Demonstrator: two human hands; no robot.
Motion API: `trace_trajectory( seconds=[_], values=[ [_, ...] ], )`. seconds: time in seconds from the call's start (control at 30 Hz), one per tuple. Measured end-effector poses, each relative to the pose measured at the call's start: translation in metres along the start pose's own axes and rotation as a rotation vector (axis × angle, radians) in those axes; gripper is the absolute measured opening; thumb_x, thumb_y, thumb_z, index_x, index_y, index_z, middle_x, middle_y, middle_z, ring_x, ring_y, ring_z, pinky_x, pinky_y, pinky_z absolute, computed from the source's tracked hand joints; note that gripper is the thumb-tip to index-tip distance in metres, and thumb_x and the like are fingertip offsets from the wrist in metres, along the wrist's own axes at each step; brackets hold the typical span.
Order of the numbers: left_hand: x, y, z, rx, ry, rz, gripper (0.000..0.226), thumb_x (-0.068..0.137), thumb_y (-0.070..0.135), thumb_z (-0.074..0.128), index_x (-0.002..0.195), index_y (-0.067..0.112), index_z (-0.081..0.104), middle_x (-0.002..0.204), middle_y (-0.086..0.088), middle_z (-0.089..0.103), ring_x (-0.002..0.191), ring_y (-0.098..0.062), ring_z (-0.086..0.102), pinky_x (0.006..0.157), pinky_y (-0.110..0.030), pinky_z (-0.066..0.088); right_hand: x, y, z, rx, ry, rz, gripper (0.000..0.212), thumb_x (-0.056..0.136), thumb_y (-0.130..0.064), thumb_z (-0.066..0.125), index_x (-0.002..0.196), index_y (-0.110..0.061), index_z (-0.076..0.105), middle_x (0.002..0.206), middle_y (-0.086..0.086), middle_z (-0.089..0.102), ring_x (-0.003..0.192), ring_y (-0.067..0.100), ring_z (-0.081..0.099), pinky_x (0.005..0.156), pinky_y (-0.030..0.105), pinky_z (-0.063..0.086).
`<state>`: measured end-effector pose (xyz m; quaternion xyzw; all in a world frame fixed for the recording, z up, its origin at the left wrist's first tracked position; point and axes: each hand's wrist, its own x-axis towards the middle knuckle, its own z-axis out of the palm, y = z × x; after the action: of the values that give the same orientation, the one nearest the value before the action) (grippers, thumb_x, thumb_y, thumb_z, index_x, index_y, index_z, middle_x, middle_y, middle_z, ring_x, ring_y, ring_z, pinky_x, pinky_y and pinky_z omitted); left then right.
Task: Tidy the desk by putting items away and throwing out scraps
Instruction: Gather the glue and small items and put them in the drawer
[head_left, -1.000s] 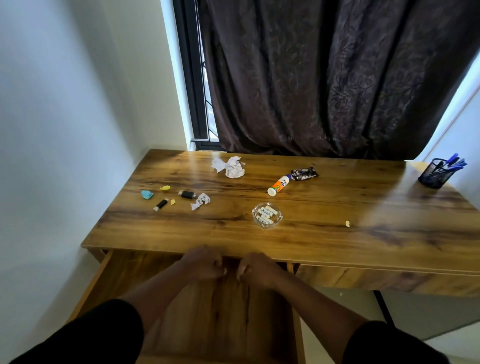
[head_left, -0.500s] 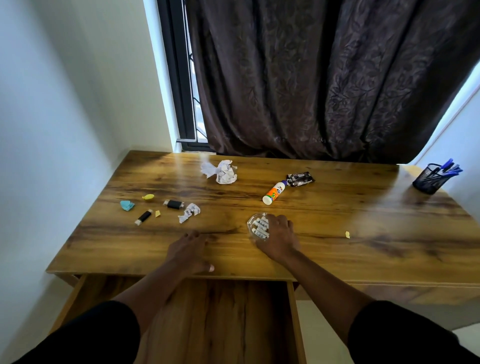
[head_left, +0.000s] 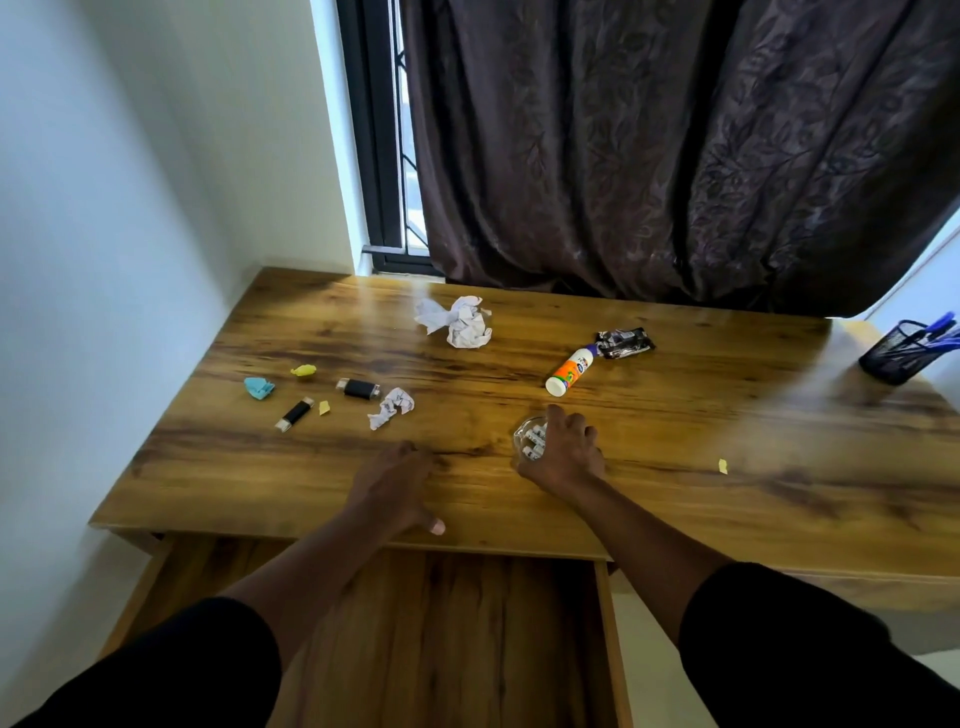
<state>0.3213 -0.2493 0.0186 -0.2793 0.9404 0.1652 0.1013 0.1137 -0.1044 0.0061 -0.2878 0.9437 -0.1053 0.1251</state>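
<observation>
1. My right hand (head_left: 563, 452) is on the wooden desk (head_left: 675, 499), near the front edge. Its fingers curl over a small glass bowl (head_left: 525, 434) and grasp it from above.
2. The glass bowl stands on the desk and holds a few small white cylinders (head_left: 535, 441); I cannot tell what they are, as my hand covers most of them.
3. My left hand (head_left: 392, 491) rests flat on the desk, left of the bowl and apart from it. The fingers are stretched out and hold nothing, and the thumb lies at the front edge.
4. Below the front edge, between my arms, the drawer (head_left: 467, 639) is open.
5. Just behind the bowl lies a glue bottle (head_left: 570, 365) with an orange label, on its side. A dark crumpled wrapper (head_left: 626, 343) touches its far end.
6. At the back of the desk, near the curtain (head_left: 675, 156), lies a big crumpled white paper (head_left: 460, 322).
7. On the left part of the desk there are two black USB sticks (head_left: 358, 388), a small crumpled paper (head_left: 392, 406) just beside one of them, a blue scrap (head_left: 258, 387) and two yellow scraps (head_left: 303, 370).
8. One more yellow scrap (head_left: 722, 466) lies alone on the right of my right hand, well apart from it.
9. At the far right corner stands a black mesh pen holder (head_left: 896, 356) with blue pens (head_left: 937, 330) in it.
</observation>
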Motion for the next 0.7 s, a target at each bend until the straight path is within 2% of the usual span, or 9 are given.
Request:
trace_trajectory(
  seconds=[0.1, 0.23, 0.33, 0.47, 0.6, 0.7],
  values=[
    [0.004, 0.002, -0.007, 0.057, -0.018, 0.024, 0.089, 0.059, 0.061, 0.09, 0.135, 0.031, 0.053, 0.134, 0.001, 0.055, 0.12, -0.021, 0.053, 0.094, -0.038, 0.05, -0.005, 0.0, 0.0, 0.028, 0.025, -0.019, 0.094, 0.071, -0.06, 0.077, 0.144, -0.027, 0.028, 0.141, 0.012, 0.041, 0.127, 0.033, 0.042, 0.09, 0.045, 0.051],
    [0.006, 0.006, -0.017, 0.141, -0.039, 0.05, 0.089, 0.06, 0.065, 0.088, 0.133, 0.026, 0.054, 0.13, -0.001, 0.057, 0.115, -0.022, 0.057, 0.091, -0.038, 0.053, -0.028, -0.005, 0.003, 0.039, 0.053, -0.099, 0.091, 0.07, -0.064, 0.072, 0.144, -0.034, 0.029, 0.139, 0.007, 0.042, 0.126, 0.029, 0.043, 0.092, 0.045, 0.051],
    [0.005, 0.007, -0.022, 0.166, -0.043, 0.062, 0.094, 0.059, 0.067, 0.088, 0.136, 0.026, 0.054, 0.131, -0.002, 0.057, 0.116, -0.023, 0.058, 0.088, -0.036, 0.052, -0.058, -0.01, 0.009, 0.066, 0.061, -0.22, 0.092, 0.067, -0.064, 0.071, 0.146, -0.037, 0.03, 0.139, 0.002, 0.043, 0.124, 0.026, 0.045, 0.091, 0.043, 0.052],
    [0.002, 0.009, -0.027, 0.209, -0.033, 0.101, 0.093, 0.061, 0.065, 0.087, 0.138, 0.024, 0.054, 0.129, -0.004, 0.059, 0.114, -0.023, 0.06, 0.082, -0.033, 0.049, -0.099, -0.016, 0.025, 0.079, 0.133, -0.418, 0.086, 0.067, -0.067, 0.067, 0.141, -0.032, 0.042, 0.134, -0.001, 0.048, 0.116, 0.022, 0.049, 0.084, 0.042, 0.055],
    [-0.003, 0.006, -0.031, 0.219, -0.047, 0.138, 0.078, 0.071, 0.052, 0.087, 0.139, 0.03, 0.057, 0.13, -0.002, 0.06, 0.113, -0.02, 0.059, 0.087, -0.032, 0.051, -0.135, -0.013, 0.042, 0.104, 0.058, -0.6, 0.091, 0.066, -0.068, 0.074, 0.143, -0.029, 0.042, 0.138, -0.004, 0.047, 0.124, 0.016, 0.045, 0.092, 0.037, 0.052],
    [-0.009, -0.005, -0.031, 0.225, -0.044, 0.144, 0.084, 0.067, 0.06, 0.086, 0.141, 0.038, 0.053, 0.134, 0.001, 0.057, 0.117, -0.021, 0.058, 0.084, -0.035, 0.048, -0.156, -0.006, 0.059, 0.1, -0.054, -0.72, 0.091, 0.07, -0.068, 0.074, 0.145, -0.028, 0.04, 0.144, -0.001, 0.043, 0.13, 0.018, 0.043, 0.095, 0.038, 0.053]
  ],
)
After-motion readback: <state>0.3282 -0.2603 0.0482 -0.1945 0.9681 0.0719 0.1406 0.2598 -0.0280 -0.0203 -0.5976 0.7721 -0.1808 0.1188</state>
